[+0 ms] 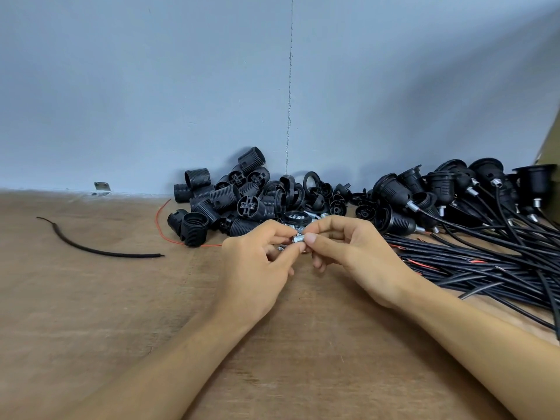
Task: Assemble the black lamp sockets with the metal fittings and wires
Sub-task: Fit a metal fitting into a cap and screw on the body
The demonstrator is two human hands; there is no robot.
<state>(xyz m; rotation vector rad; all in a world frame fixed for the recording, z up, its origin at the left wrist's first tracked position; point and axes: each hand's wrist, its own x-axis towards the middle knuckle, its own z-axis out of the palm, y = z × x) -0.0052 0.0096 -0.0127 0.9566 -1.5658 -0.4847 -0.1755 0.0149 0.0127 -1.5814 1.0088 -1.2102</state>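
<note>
Thumb and forefinger of the left hand [257, 256] are pinched on one end of a small silver fitting [297, 238]. The other end is pinched by the thumb and forefinger of the right hand [351, 253]. The remaining fingers of both hands are curled under. The fitting is held just above the table [121, 313], and most of it is covered by the fingertips, so only a short threaded barrel is seen. A second glint of metal is seen under the left fingers but is too hidden to be identified.

At 12 o'clock, just beyond the fingertips, a small heap of loose fittings [298, 218] is partly blocked by the hands. From 10 to 12 o'clock a pile of bare sockets [224, 201] is heaped against the wall [151, 86]. They are black, ribbed with thread and open at one end, and some are turned so that a cross-shaped base is shown. Black rings [312, 180] are mixed in at 12 o'clock.

From 1 to 2 o'clock, wired sockets [439, 189] are stacked with silver fittings at their necks. Their black wires [485, 259] are spread at 3 o'clock, close beside the right wrist, with red cores shown at some ends.

At 10 o'clock a thin red wire [163, 219] is looped beside the pile. At 9 o'clock, well apart, a loose black wire [100, 251] is laid in a curve. A metal bracket [102, 188] is fixed where table and wall meet.
</note>
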